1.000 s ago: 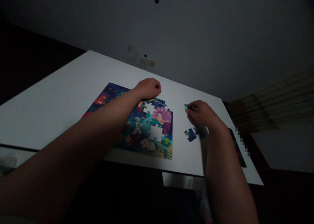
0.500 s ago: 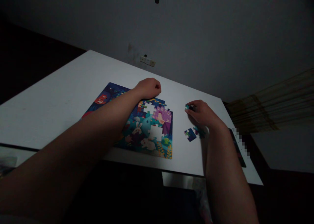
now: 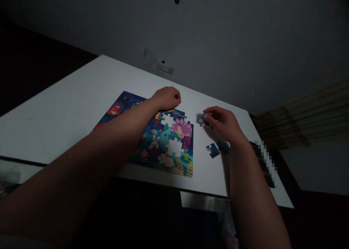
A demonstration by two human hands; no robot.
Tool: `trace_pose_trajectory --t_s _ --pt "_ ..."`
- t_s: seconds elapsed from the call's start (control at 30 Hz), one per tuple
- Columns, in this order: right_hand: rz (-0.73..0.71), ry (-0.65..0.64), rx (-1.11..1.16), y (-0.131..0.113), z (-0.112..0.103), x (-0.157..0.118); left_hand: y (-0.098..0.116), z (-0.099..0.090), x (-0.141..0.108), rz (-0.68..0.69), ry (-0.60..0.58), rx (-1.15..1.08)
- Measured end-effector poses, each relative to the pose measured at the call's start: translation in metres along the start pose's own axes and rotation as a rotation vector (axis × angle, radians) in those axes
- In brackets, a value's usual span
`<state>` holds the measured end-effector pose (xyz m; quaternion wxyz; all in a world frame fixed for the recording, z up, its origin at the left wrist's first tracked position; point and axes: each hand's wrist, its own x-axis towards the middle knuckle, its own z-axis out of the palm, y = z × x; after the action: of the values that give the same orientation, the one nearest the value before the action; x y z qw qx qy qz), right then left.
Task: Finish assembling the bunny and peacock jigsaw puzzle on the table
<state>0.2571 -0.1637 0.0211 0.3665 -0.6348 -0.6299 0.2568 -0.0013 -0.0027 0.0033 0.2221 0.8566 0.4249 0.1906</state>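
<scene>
A jigsaw puzzle [image 3: 152, 158] with animals on a dark blue and teal ground lies flat on the white table. White gaps show in it, around the purple peacock and at the upper right corner. My left hand [image 3: 169, 97] rests curled into a fist at the puzzle's far edge, nothing visible in it. Right of the puzzle, my right hand [image 3: 222, 121] pinches a teal and pink puzzle piece [image 3: 204, 119] just over the table. Nearer me lies a loose blue puzzle piece [image 3: 213, 151]. Beside it, another dark teal piece [image 3: 224, 147] is partly hidden by my right wrist.
The white table [image 3: 68, 107] runs up toward a grey wall with a socket strip [image 3: 165, 67]. A dark flat object [image 3: 265, 165] lies at the table's right side, beyond my forearm. A striped curtain [image 3: 294, 121] hangs at the right.
My right hand has moved slightly left with the puzzle piece, which now shows more of its face. My left hand stays in place on the puzzle's far edge.
</scene>
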Motion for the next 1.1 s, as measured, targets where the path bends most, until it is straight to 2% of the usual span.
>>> trace_pose_trajectory --t_s 0.13,0.27,0.57,0.8,1.0,1.1 --pt "-0.027 -0.162 0.120 -0.009 0.021 0.000 0.000 0.000 0.000 -0.006 0.001 -0.005" --pt "-0.120 -0.221 0.057 -0.016 0.032 -0.002 0.002 -0.001 -0.001 -0.016 -0.002 -0.006" --pt "-0.022 -0.179 0.254 -0.013 0.049 0.003 0.002 -0.001 -0.001 -0.009 -0.004 0.010" --pt "-0.087 -0.158 0.212 -0.022 0.060 0.003 0.000 0.000 -0.001 0.003 0.007 0.007" --pt "-0.088 -0.128 0.111 -0.028 0.064 0.001 0.004 -0.002 -0.004 -0.006 0.002 0.005" --pt "-0.038 -0.106 0.094 -0.032 0.072 0.001 0.005 -0.002 -0.005 -0.006 0.004 0.001"
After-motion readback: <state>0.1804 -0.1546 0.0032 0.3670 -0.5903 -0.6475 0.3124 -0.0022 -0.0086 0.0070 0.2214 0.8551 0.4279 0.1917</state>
